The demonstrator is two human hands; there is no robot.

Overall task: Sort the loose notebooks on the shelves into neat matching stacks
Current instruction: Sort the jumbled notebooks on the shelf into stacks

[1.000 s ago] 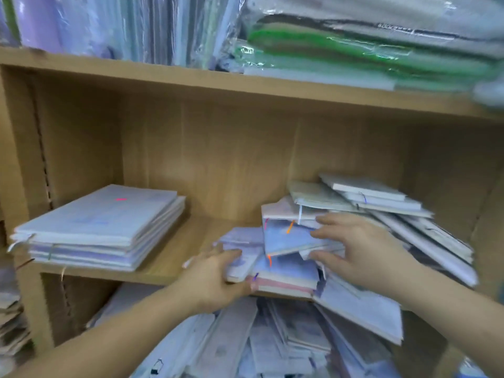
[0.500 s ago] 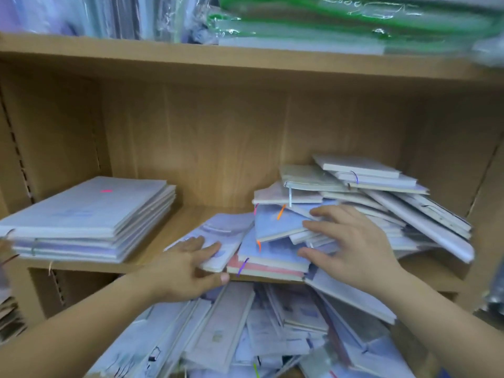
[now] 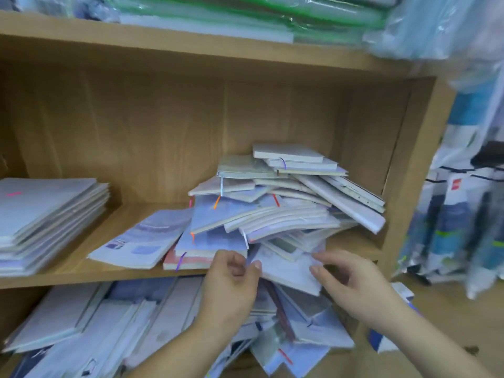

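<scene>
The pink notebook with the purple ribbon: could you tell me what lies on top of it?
A pale blue, orange-ribboned notebook lies on the pink notebook, hiding most of its cover.

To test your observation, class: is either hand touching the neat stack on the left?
No: left hand and right hand are at the jumbled notebook pile, not the neat stack.

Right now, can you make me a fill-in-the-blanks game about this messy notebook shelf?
1. The neat stack lies on the ___ side of the middle shelf.
2. The wrapped packs on the top shelf have ___ edges.
3. The ribbon hanging from the pink notebook is ___.
4. The left hand and right hand grip one white notebook jutting over the shelf's ___ edge.

Missing words: left, green, purple, front.
</scene>
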